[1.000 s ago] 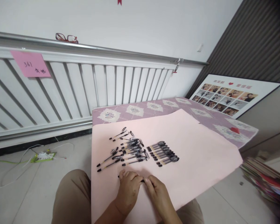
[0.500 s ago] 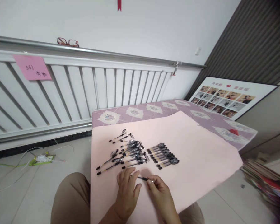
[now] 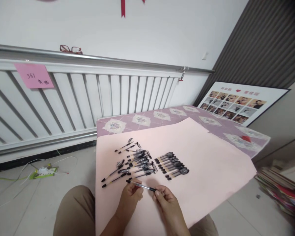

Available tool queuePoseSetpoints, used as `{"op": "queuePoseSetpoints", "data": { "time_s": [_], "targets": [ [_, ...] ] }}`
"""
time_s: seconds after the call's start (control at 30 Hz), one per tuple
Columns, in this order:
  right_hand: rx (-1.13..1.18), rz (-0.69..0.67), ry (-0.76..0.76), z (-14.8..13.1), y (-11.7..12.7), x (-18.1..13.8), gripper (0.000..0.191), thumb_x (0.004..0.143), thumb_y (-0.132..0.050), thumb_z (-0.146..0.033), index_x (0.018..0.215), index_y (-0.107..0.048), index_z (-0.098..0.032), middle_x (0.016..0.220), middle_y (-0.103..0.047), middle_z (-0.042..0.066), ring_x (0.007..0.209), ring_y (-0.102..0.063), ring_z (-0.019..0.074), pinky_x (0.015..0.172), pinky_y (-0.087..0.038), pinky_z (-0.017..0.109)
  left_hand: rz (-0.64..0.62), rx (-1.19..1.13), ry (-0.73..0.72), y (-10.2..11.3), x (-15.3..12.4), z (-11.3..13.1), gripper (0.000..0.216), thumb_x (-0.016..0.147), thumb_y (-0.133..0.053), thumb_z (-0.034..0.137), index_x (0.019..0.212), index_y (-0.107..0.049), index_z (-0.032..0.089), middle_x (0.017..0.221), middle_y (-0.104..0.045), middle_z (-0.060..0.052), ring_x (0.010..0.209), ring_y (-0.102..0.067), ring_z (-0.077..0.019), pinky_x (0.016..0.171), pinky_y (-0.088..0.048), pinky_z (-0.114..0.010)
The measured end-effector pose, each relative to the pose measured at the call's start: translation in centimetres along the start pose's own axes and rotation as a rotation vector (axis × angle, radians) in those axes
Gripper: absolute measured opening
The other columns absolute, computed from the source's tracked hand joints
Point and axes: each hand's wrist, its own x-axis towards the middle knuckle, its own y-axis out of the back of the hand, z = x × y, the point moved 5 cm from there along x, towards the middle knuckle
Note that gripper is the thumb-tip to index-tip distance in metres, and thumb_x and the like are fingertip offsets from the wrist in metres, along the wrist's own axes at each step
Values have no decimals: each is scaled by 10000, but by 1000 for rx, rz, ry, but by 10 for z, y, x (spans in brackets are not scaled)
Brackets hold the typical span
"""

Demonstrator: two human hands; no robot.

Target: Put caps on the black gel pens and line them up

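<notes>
A clear-barrelled pen (image 3: 144, 186) with black ends is held across the front of the pink sheet, between my two hands. My right hand (image 3: 167, 200) pinches its black grip end between thumb and fingers. Around the other end, my left hand (image 3: 130, 196) has its fingers curled, the black end sticking out past them. Just beyond my left hand lies a loose heap of similar pens (image 3: 139, 160), some with black caps or clips showing. Right of the heap, a neat slanted row of capped pens (image 3: 172, 165) lies side by side.
The pink sheet (image 3: 211, 164) covers most of a table with a purple patterned cloth (image 3: 159, 114). A white radiator (image 3: 113, 95) runs along the wall, with glasses (image 3: 71, 49) on its pipe. A power strip (image 3: 44, 172) and cables lie on the floor at left.
My left hand's fingers have drawn in from a spread pose and closed on the pen's left end. More of the pen now shows. The view has tipped up slightly.
</notes>
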Motion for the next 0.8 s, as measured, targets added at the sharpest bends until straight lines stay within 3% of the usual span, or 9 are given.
{"op": "queuePoseSetpoints", "data": {
  "time_s": [0.13, 0.27, 0.4, 0.8],
  "targets": [
    [-126, -67, 74, -8, -10, -2, 206, 662, -690, -355, 747, -604, -188, 568, -543, -35, 560, -477, 124, 558, -387, 234, -4, -109, 4, 3, 1, 2, 197, 721, -621, 337, 776, -559, 158, 574, -491, 54, 520, -443, -79, 529, -343, -209],
    [-81, -13, 77, -11, -11, -3, 321, 610, -721, -374, 861, -608, -209, 642, -564, -22, 620, -534, 151, 625, -446, 274, 8, -193, -6, 6, 3, 2, 201, 742, -606, 348, 785, -554, 158, 559, -502, 49, 513, -435, -79, 525, -325, -214],
    [-50, 8, 54, -7, -11, -3, 300, 607, -721, -387, 813, -610, -199, 685, -589, 2, 648, -555, 161, 654, -464, 295, -6, -232, -5, 6, 3, 1, 197, 742, -612, 340, 799, -564, 157, 603, -530, 34, 536, -453, -83, 544, -338, -224],
    [-318, -35, 171, -12, -12, -3, 265, 754, -559, -455, 747, -576, -191, 633, -531, -11, 630, -483, 155, 622, -406, 251, -33, -233, -7, 7, 3, 1, 159, 732, -619, 296, 798, -586, 155, 683, -595, 3, 566, -488, -94, 561, -354, -238]
  ]
}}
